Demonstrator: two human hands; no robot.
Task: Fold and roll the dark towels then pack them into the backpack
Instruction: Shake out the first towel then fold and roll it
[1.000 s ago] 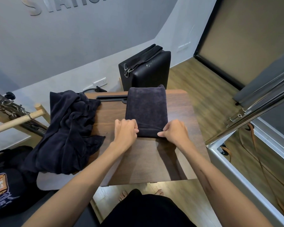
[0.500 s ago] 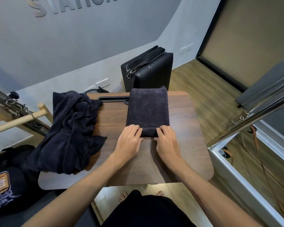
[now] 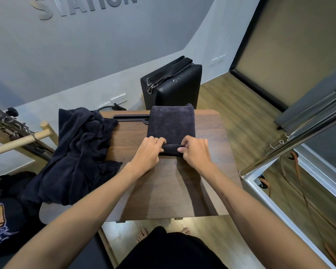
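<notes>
Dark terry, folded into a narrow strip: the folded towel [image 3: 171, 125] lies lengthwise on the wood surface [image 3: 175, 191], its far end hanging just over the far edge, its near end about mid-surface. We're at the start of the roll. The near end is turned over into a short tight roll [image 3: 172, 149], one turn or so by the look of it.

Left hand [image 3: 148, 154]: fingers [image 3: 159, 141] curled over the roll's left end, clamped on it. Right hand [image 3: 197, 152]: fingers curled over the right end, thumb underneath pinching the roll. Both hands sit side by side, nearly touching.

The unfolded towels [image 3: 78, 152] are heaped at the left edge of the surface, partly draped over it. Count unclear; it's a pile. The backpack [image 3: 6, 220], we judge, is the black bag with the printed patch on the floor past the near-left corner, only partly in view. Can't tell if it's open.

Step in hand: roll, first towel. Folding of this one looks done; nothing packed yet as far as we can see.

Next move, our call: push the roll toward the far edge with even pressure from both hands, keeping the ends square so it doesn't cone. Risk: the overhanging far end could drag the strip off line.
</notes>
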